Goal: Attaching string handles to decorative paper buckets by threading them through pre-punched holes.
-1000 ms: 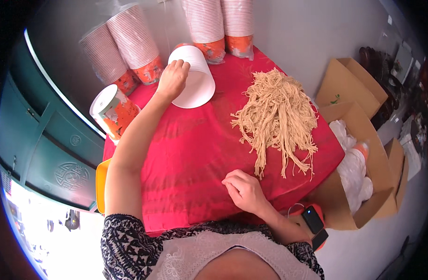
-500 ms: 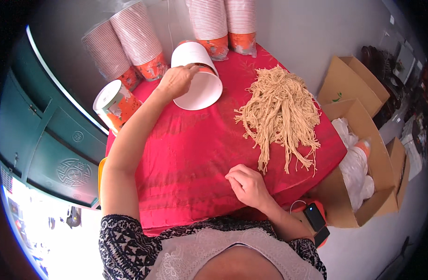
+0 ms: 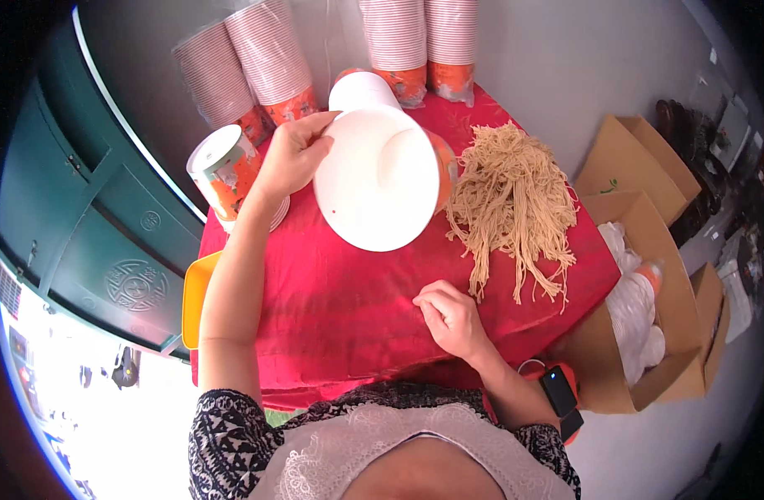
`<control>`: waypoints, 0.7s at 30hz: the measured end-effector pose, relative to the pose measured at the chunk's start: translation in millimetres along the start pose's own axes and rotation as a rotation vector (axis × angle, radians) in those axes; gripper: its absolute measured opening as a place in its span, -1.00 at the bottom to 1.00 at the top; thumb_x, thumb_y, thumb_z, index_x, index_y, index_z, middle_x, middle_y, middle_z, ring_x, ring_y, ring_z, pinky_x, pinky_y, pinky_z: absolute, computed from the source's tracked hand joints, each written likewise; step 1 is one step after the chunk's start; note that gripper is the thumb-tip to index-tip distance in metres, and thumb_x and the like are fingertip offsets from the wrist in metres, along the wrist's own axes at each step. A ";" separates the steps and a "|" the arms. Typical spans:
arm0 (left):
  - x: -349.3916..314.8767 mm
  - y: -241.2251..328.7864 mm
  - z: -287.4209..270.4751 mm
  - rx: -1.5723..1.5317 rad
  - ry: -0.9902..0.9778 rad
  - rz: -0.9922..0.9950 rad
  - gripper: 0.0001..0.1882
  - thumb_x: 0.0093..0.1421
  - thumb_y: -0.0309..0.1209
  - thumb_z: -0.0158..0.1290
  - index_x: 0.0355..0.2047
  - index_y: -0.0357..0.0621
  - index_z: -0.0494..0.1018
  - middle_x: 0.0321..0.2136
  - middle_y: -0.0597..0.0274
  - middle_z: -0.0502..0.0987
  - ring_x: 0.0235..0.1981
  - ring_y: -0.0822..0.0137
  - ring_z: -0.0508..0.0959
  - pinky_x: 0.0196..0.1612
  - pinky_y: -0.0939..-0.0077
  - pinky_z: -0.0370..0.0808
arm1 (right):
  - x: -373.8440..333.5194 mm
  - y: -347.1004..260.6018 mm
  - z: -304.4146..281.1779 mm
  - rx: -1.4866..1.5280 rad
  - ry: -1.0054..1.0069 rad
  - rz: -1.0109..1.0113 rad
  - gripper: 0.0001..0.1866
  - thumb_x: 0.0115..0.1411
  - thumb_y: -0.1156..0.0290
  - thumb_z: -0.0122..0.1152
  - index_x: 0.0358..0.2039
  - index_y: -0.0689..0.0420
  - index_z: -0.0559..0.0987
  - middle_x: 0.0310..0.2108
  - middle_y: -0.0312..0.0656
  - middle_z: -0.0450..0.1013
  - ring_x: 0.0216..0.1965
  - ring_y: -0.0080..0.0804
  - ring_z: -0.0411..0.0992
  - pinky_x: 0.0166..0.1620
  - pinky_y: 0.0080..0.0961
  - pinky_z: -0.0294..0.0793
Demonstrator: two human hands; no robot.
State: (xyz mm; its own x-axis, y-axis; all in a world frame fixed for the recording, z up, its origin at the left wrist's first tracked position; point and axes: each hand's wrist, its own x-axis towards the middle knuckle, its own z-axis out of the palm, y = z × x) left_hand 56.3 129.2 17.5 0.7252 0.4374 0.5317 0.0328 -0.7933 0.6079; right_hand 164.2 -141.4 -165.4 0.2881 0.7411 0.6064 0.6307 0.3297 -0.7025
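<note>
My left hand (image 3: 297, 157) pinches the rim of a large paper tub (image 3: 374, 187), white inside with an orange outer wall. The tub is tilted so its open mouth faces me. Right behind it lies a second white tub (image 3: 364, 90), partly hidden. My right hand (image 3: 450, 318) is curled loosely closed over the near part of the table, with nothing visible in it. Beyond it, to the right, lies a pile of beige noodle-like strands (image 3: 515, 204). Left of my left hand stands an upside-down orange-and-white tub (image 3: 228, 171).
Plastic-wrapped stacks of tubs (image 3: 269, 54) and more stacks (image 3: 399, 42) line the back of the red-covered table (image 3: 357, 308). On the right are an open cardboard box (image 3: 674, 308) holding white bags and a black device (image 3: 557, 390). A yellow container edge (image 3: 194, 300) shows left.
My left hand has lifted the tub toward me and turned its mouth more fully my way. My right hand stays closed in nearly the same place.
</note>
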 end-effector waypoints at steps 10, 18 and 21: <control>-68.2 31.5 6.7 -0.143 0.169 -0.311 -0.33 -0.05 -0.65 -0.15 0.17 -0.37 0.41 -0.23 0.01 0.63 -0.59 0.44 0.53 -0.64 0.62 0.39 | -11.7 -23.6 -56.1 -0.117 0.362 0.099 -0.90 0.20 0.61 0.14 -0.30 0.31 0.60 -0.29 -0.04 0.51 -0.27 -0.25 0.52 -0.19 -0.44 0.50; -109.8 45.6 23.7 -0.203 0.228 -0.510 -0.37 0.00 -0.70 -0.17 0.15 -0.35 0.42 -0.36 0.12 0.59 -0.70 0.48 0.45 -0.70 0.63 0.38 | -31.0 17.6 -119.3 -0.390 0.636 0.252 -0.91 0.20 0.66 0.18 -0.28 0.24 0.56 -0.39 -0.21 0.42 -0.46 -0.50 0.39 -0.39 -0.55 0.39; -110.4 43.8 25.9 -0.165 0.200 -0.534 -0.40 0.02 -0.69 -0.16 0.13 -0.36 0.44 -0.42 0.15 0.56 -0.70 0.48 0.45 -0.70 0.63 0.38 | -42.5 17.1 -127.9 -0.423 0.559 0.317 -0.93 0.20 0.65 0.19 -0.30 0.25 0.56 -0.40 -0.22 0.41 -0.46 -0.52 0.38 -0.39 -0.57 0.38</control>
State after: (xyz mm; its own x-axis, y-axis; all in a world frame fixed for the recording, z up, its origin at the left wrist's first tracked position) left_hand -4.6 35.2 -29.8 0.4936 0.8420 0.2178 0.2389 -0.3721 0.8969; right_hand 254.9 -242.1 -155.6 0.7515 0.3197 0.5771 0.6467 -0.1840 -0.7402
